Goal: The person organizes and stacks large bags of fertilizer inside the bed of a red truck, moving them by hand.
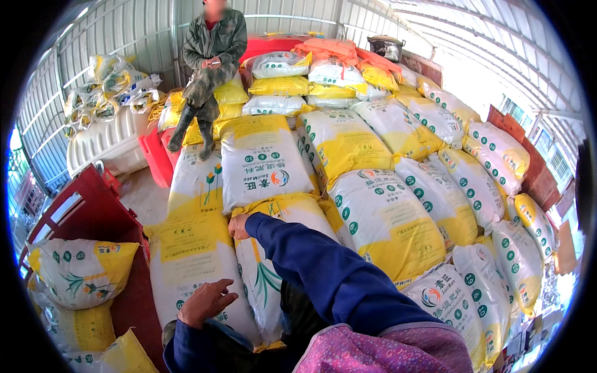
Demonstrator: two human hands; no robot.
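Note:
My right arm in a dark blue sleeve reaches across, and my right hand is closed on the upper left corner of a yellow and white fertilizer sack. The sack lies in front of me, partly hidden by that arm. Lower and to the left, my left hand is held with fingers apart and nothing in it. It is over another printed sack lying alongside; I cannot tell whether it touches. A further white and yellow sack lies just beyond my right hand.
Stacked sacks fill the right and back. A person in camouflage and boots sits on sacks at the back left. A red metal panel and more sacks are at left. A dark pot stands at the back.

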